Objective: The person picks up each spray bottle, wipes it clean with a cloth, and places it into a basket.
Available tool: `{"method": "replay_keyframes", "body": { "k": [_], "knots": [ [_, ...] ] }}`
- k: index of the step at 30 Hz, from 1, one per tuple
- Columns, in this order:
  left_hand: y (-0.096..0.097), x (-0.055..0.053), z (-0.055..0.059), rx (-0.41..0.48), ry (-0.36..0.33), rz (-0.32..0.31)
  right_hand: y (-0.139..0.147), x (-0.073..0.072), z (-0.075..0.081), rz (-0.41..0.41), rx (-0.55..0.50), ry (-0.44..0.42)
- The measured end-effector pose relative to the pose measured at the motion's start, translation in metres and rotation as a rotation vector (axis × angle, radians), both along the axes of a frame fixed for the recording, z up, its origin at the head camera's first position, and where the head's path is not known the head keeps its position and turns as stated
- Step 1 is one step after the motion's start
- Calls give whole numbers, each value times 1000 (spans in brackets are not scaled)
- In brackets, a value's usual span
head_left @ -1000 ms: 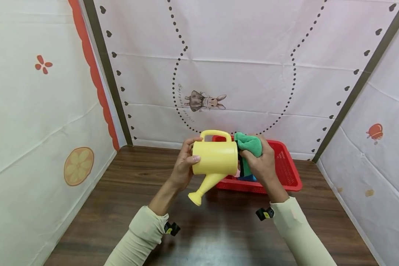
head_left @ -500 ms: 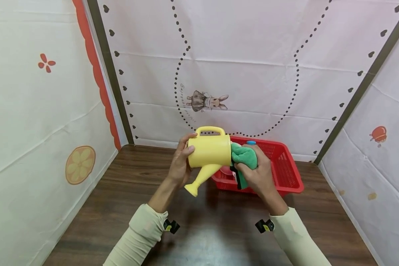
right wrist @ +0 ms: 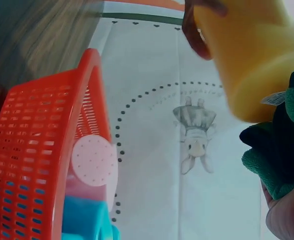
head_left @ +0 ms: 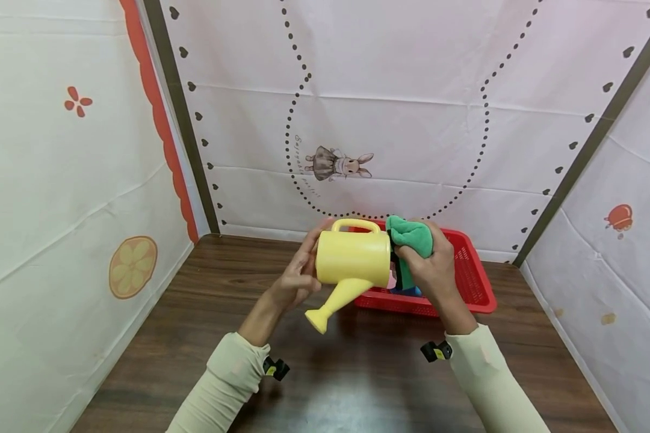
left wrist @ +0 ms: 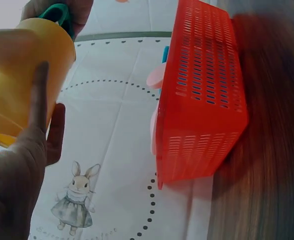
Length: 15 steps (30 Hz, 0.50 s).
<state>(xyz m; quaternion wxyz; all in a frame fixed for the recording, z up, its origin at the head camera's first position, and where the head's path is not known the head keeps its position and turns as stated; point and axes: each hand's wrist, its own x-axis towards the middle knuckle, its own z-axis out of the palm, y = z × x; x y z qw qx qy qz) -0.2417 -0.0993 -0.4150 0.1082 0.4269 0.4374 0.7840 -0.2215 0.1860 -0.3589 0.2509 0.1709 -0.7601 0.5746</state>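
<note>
A yellow watering can (head_left: 352,258) is held tipped on its side above the table, spout down to the left and handle up. My left hand (head_left: 300,270) grips its left end; in the left wrist view fingers lie along the can's side. My right hand (head_left: 436,258) clutches a bunched green cloth (head_left: 411,237) with a dark underside, right at the can's base. In the right wrist view a small printed label (right wrist: 273,98) shows on the base beside the cloth.
Behind the hands, a red plastic basket (head_left: 473,270) stands on the dark wooden table (head_left: 238,270). Inside it are a pink watering-can rose (right wrist: 93,160) and a blue object (right wrist: 84,217). White printed sheets (head_left: 390,138) wall the table at the back and sides.
The can and cloth shifted up and left, then back down and right. The left thumb has moved from the can's front to its lower left edge.
</note>
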Motion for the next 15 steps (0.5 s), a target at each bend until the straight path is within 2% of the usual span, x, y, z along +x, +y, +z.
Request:
{"method": "replay_keyframes", "body": {
  "k": [3, 5, 10, 15],
  "knots": [
    [0, -1, -2, -27, 68, 16, 1, -3, -4, -4, -1, -33],
    [1, -2, -4, -22, 75, 53, 2, -4, -9, 0, 6, -53],
    [2, -4, -3, 13, 57, 185, 1, -1, -26, -12, 76, -91],
    [1, -8, 0, 8, 22, 331, 0, 3, -33, -18, 122, -60]
  ]
}}
